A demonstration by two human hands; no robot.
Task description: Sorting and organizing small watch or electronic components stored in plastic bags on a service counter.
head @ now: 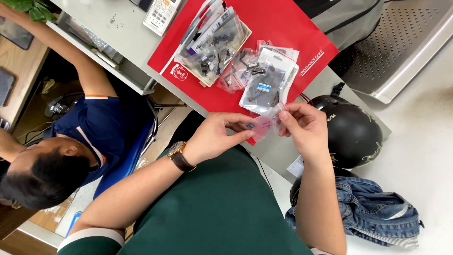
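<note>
Small clear bag [264, 123] — contents blurred — pinched by both hands' fingers [245, 126].

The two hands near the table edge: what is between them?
In the head view, a small clear plastic bag with a tiny dark part inside spans the gap, pinched by the left hand and the right hand.

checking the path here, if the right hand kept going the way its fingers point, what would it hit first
The right hand points left, pinching a small clear bag. Past that bag it would most likely meet the left hand's fingertips, which grip the same bag from the other side.
</note>
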